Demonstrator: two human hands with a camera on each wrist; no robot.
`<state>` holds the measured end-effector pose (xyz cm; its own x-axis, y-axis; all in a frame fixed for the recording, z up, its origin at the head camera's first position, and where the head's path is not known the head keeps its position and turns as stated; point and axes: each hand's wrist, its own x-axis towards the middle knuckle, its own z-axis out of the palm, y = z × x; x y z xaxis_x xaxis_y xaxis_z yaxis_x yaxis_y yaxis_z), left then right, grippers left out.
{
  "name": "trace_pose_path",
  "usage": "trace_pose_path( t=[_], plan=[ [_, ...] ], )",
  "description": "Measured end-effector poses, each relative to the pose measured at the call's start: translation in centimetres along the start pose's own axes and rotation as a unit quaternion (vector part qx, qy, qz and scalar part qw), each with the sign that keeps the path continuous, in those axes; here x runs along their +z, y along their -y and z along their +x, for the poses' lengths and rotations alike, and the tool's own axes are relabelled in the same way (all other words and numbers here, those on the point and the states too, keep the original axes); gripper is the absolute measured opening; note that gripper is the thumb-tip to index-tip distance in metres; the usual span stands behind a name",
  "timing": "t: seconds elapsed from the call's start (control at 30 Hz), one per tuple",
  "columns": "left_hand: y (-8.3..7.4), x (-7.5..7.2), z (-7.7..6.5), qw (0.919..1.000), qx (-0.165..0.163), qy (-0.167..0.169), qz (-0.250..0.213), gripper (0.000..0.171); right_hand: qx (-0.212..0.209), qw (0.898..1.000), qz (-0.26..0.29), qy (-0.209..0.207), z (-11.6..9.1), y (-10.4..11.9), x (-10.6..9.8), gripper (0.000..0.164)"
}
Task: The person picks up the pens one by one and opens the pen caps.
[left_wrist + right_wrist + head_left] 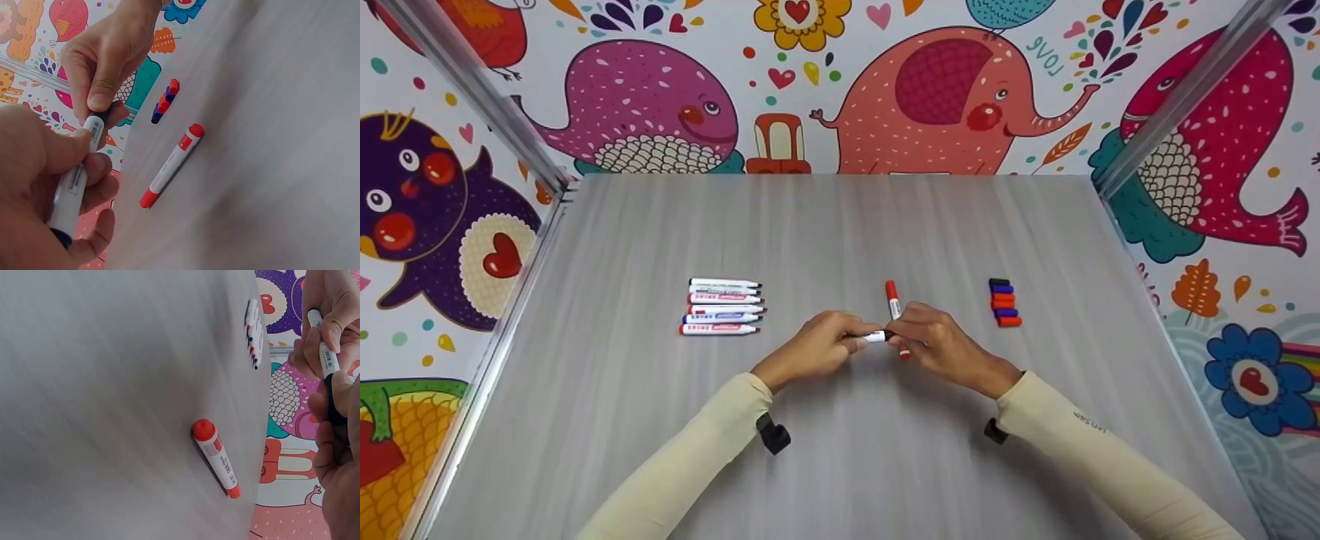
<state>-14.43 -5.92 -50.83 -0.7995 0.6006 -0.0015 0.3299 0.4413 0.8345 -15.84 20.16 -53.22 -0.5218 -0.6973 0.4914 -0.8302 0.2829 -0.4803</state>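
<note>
Above the middle of the table, my left hand [823, 343] holds the white barrel of a black marker [72, 188], its fingers curled round it. My right hand [936, 343] pinches the black cap [336, 399] at the marker's other end between thumb and fingers. The cap meets the barrel; how far it sits on is hidden by the fingers. A red marker [169, 167] with its cap on lies on the table, beneath and just beyond my right hand. In the head view that hand covers its middle part.
To the left lies a row of several uncapped markers [725, 308], tips pointing right. Several loose caps [1004, 301] in black, blue and red stand in a column at the right. The grey table [840, 232] is bordered by patterned walls and metal posts [1185, 105].
</note>
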Motion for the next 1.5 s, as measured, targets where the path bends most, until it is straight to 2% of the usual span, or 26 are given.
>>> trace_pose_path(
  t=[0.27,0.5,0.57,0.67,0.73,0.83,0.97,1.17,1.33,1.5],
  plan=[
    [0.2,0.5,0.0,0.9987,-0.014,0.003,-0.049,0.043,-0.018,1.0,-0.008,-0.008,-0.4,-0.2,0.1,0.028],
    [0.3,0.6,-0.1,0.9964,-0.011,0.008,-0.083,0.044,-0.051,0.997,-0.056,-0.004,-0.5,-0.4,0.1,0.022],
    [0.5,0.4,-0.3,0.9952,-0.011,0.014,-0.096,0.047,-0.061,0.997,-0.056,-0.004,-0.6,-0.6,-0.2,0.027],
    [0.8,0.0,-0.9,0.9932,-0.017,0.013,-0.114,0.054,-0.061,0.996,-0.05,-0.03,-0.9,-1.3,-1.1,0.034],
    [1.0,-0.5,-1.3,0.9938,-0.021,0.0,-0.11,0.059,-0.051,0.996,-0.035,-0.062,-1.3,-1.9,-1.8,0.036],
    [1.2,-1.1,-1.7,0.9966,-0.023,-0.036,-0.071,0.059,-0.035,0.995,-0.021,-0.087,-2.0,-2.7,-2.3,0.026],
    [1.6,-1.3,-1.8,0.9975,-0.026,-0.056,-0.035,0.048,-0.013,0.998,-0.019,-0.066,-2.8,-3.3,-2.2,0.024],
    [2.1,-1.1,-2.0,0.9967,-0.012,-0.058,-0.055,0.016,0.019,0.998,-0.026,-0.052,-3.5,-3.3,-2.0,0.029],
    [2.5,-1.0,-2.2,0.9966,-0.016,-0.067,-0.046,0.013,0.036,0.998,-0.009,-0.055,-3.7,-3.3,-2.2,0.033],
    [3.0,-1.2,-2.6,0.9962,-0.027,-0.075,-0.035,0.014,0.048,0.996,-0.005,-0.068,-4.1,-3.5,-2.4,0.046]
  ],
)
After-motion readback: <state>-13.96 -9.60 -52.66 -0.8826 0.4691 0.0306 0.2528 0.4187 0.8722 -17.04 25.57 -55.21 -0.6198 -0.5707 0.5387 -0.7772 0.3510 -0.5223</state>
